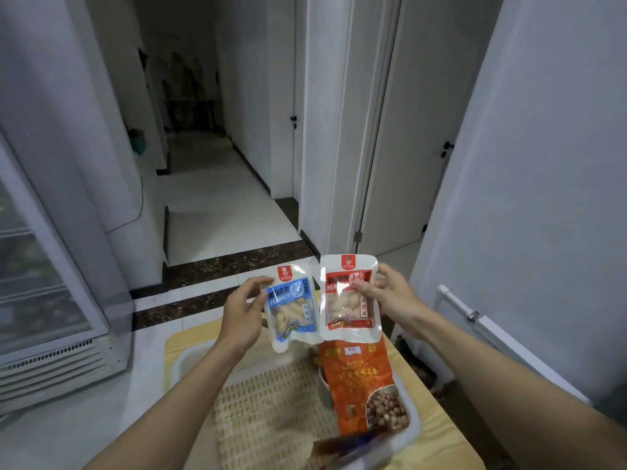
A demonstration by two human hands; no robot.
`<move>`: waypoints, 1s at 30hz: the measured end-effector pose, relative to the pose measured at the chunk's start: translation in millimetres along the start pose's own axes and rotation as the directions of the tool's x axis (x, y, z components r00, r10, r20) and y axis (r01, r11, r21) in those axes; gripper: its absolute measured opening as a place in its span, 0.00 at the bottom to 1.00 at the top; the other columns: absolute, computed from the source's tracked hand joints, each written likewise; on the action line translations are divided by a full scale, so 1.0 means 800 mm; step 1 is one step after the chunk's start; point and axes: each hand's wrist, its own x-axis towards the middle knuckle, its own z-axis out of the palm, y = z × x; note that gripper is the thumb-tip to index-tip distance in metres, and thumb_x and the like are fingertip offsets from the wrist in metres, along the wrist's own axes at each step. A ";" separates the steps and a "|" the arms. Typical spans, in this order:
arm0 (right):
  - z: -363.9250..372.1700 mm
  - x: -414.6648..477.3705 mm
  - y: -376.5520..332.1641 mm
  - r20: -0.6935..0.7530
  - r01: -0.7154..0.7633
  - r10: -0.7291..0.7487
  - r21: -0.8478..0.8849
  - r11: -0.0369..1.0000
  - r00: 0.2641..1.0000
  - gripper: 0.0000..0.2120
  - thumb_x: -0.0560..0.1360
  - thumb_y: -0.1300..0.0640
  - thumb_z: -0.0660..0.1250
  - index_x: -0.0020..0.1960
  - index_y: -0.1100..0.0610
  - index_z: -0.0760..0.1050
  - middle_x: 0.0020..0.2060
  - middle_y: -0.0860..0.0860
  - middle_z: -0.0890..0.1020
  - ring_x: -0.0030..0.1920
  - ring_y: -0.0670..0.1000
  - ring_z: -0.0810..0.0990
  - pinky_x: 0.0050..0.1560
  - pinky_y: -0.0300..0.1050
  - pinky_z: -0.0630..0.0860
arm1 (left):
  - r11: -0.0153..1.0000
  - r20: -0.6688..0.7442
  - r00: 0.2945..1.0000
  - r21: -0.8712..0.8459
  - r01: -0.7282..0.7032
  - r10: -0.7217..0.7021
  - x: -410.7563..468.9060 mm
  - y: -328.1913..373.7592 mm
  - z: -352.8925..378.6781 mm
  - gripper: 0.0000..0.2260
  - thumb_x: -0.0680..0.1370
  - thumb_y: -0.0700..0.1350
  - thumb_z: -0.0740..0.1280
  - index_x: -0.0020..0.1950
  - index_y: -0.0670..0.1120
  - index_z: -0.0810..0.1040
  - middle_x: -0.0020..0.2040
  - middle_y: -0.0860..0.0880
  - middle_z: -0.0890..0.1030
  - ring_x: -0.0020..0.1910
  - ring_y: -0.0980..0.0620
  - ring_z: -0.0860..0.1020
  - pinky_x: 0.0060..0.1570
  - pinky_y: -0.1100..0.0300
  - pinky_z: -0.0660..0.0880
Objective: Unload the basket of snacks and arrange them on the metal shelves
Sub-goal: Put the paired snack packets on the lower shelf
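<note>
While the left hand (242, 317) pinches the blue peanut packet (291, 308) by its near edge and the red peanut packet (349, 300) sits between the right hand's (390, 296) thumb and fingers, either slick pouch could slip into the basket (264, 412) beneath both hands. Both are glossy pouches with clear windows showing pale peanuts. An orange packet (359, 378) lies below the right hand.

Reaching in from 7 o'clock with bare left forearm (176, 395). Pinching blue-labelled clear plastic peanut packet (293, 310) at its 9 o'clock edge with left hand (242, 313), thumb on front. Reaching in from 4 o'clock with bare right forearm (492, 371). Pinching red-labelled clear plastic peanut packet (349, 300) at its 2 o'clock edge with right hand (395, 300), thumb on front, fingers curled behind. Holding hands raised, roughly level, apart.
</note>
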 end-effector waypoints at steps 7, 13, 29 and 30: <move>-0.014 -0.112 -0.041 -0.041 0.054 -0.052 0.053 0.997 0.998 0.15 0.77 0.54 0.68 0.62 0.52 0.71 0.53 0.53 0.84 0.49 0.51 0.86 0.46 0.47 0.83 | 0.995 0.040 0.999 -0.103 0.000 0.004 -0.074 0.080 -0.002 0.11 0.82 0.36 0.60 0.56 0.47 0.81 0.50 0.53 0.81 0.44 0.51 0.83 0.29 0.57 0.79; -0.044 -0.223 -0.068 -0.191 0.100 -0.089 0.050 0.994 0.978 0.15 0.77 0.54 0.68 0.63 0.53 0.73 0.53 0.53 0.85 0.49 0.52 0.86 0.45 0.48 0.83 | 0.976 0.203 0.975 -0.214 -0.048 0.092 -0.137 0.143 0.019 0.11 0.82 0.36 0.61 0.53 0.49 0.81 0.50 0.50 0.82 0.39 0.57 0.83 0.27 0.62 0.76; -0.088 -0.632 -0.084 -0.742 0.107 -0.036 0.049 0.993 0.669 0.15 0.76 0.57 0.69 0.62 0.58 0.73 0.46 0.56 0.86 0.46 0.55 0.86 0.47 0.51 0.81 | 0.925 0.658 0.705 -0.381 0.009 0.265 -0.365 0.265 0.114 0.11 0.81 0.38 0.63 0.55 0.50 0.81 0.41 0.50 0.86 0.32 0.53 0.82 0.28 0.57 0.78; -0.093 -0.660 -0.084 -0.772 0.110 -0.038 0.042 0.993 0.634 0.15 0.76 0.57 0.69 0.61 0.58 0.73 0.44 0.56 0.86 0.45 0.55 0.86 0.47 0.52 0.81 | 0.918 0.674 0.686 -0.397 0.024 0.273 -0.382 0.274 0.125 0.11 0.81 0.37 0.63 0.55 0.50 0.81 0.41 0.50 0.86 0.32 0.54 0.82 0.27 0.58 0.78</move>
